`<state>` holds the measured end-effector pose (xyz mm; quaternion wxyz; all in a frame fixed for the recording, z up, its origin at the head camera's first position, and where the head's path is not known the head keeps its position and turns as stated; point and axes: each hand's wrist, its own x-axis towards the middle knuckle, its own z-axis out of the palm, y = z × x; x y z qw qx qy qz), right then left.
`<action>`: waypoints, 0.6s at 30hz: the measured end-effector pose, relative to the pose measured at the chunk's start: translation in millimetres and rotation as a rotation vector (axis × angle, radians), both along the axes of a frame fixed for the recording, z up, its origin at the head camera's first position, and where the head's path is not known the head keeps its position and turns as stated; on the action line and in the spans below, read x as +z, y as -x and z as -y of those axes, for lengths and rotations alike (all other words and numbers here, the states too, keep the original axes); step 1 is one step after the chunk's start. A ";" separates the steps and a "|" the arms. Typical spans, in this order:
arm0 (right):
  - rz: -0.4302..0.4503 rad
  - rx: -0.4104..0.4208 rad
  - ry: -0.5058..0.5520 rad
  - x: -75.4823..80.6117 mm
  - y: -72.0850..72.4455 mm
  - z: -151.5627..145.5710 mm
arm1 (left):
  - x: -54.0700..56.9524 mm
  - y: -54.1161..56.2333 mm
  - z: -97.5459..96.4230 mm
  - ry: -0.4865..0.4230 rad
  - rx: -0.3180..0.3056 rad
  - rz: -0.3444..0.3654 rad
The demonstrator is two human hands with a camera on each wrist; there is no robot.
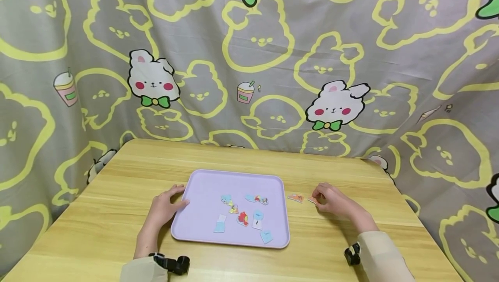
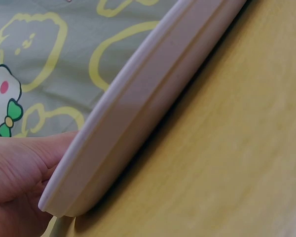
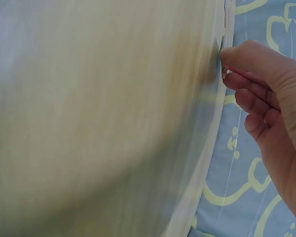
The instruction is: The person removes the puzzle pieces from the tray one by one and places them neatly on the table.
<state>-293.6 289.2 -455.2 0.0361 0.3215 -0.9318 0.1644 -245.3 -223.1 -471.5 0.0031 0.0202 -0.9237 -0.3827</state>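
A lilac tray (image 1: pixel 206 186) lies on the wooden table, and my left hand (image 1: pixel 165 206) grips its left rim. The thumb lies over the rim; in the left wrist view the tray's outer wall (image 2: pixel 133 106) hides part of that hand. To the right of the tray, my right hand (image 1: pixel 336 203) pinches a small orange jigsaw piece (image 1: pixel 312 200) between thumb and fingers, close over the table. The right wrist view shows this piece (image 3: pixel 224 64) edge-on at the fingertips. Another orange jigsaw piece (image 1: pixel 296 198) lies between it and the tray.
Several jigsaw pieces lie on the tray, among them a red one (image 1: pixel 243 218), a joined light blue and white group (image 1: pixel 257 220) and a light blue one (image 1: pixel 267 236). A patterned grey curtain (image 1: pixel 218 121) hangs behind the wooden table (image 1: pixel 234 264).
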 end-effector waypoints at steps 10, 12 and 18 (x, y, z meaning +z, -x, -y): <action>-0.009 0.036 -0.009 1.4 -0.1 -0.1 | 0.2 0.7 -0.3 -0.005 0.002 -0.005; -0.012 0.046 -0.004 1.4 0.0 0.0 | 0.1 0.8 -0.2 -0.003 0.000 -0.009; -0.020 0.031 0.013 0.7 -2.6 -1.6 | -1.2 0.6 0.5 -0.006 -0.004 -0.007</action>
